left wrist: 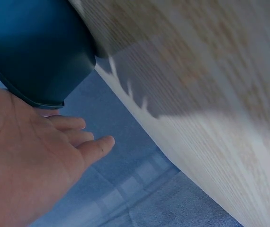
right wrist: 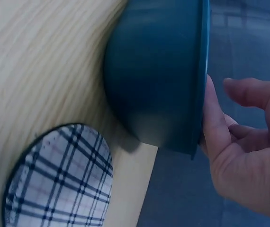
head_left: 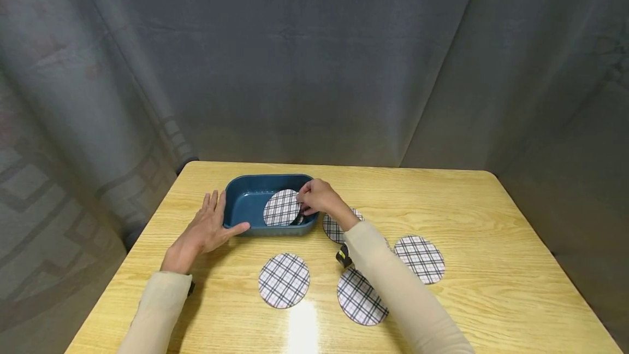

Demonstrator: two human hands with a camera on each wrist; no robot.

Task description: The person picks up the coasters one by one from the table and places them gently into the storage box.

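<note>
Right hand pinching 1 plaid coaster over blue tray, left hand flat against tray's left wall, 1 table coaster half-hidden by sleeve.

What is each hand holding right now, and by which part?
The right hand pinches a round plaid coaster by its right edge, over the blue rectangular plastic tub. The left hand holds nothing; it rests flat against the tub's left end.
</note>
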